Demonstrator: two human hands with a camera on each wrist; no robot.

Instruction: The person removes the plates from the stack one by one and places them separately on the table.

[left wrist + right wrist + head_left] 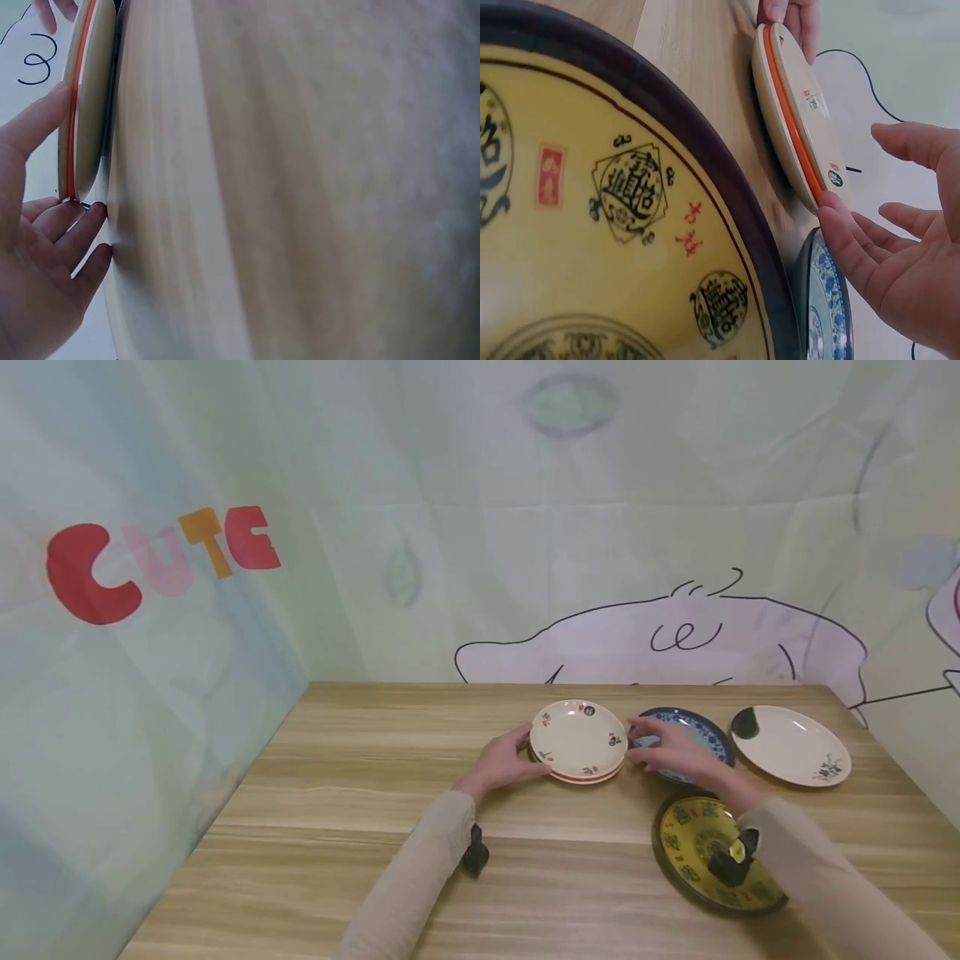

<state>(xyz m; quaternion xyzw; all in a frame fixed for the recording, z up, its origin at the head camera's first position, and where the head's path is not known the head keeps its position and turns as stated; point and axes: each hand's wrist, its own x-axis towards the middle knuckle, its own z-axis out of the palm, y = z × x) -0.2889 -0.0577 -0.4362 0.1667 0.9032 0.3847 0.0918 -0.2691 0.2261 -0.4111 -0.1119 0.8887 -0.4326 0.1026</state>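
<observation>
What look like two stacked cream plates (579, 739), with small dark and red motifs and an orange-red band at the rim, lie near the far side of the table. My left hand (504, 764) touches their left rim, thumb in front and fingers behind, as the left wrist view shows. At the right rim is my right hand (671, 752), over part of a blue-patterned plate (705, 735). In the right wrist view one of its fingertips (831, 202) meets the rim, while the thumb stands apart from it. Both hands have their fingers spread.
A white oval plate (791, 747) with a dark green patch lies at the far right. Nearer me, a yellow plate (693, 852) with a dark rim sits partly beneath my right forearm. A printed curtain (405, 527) hangs behind the wooden table (360, 760).
</observation>
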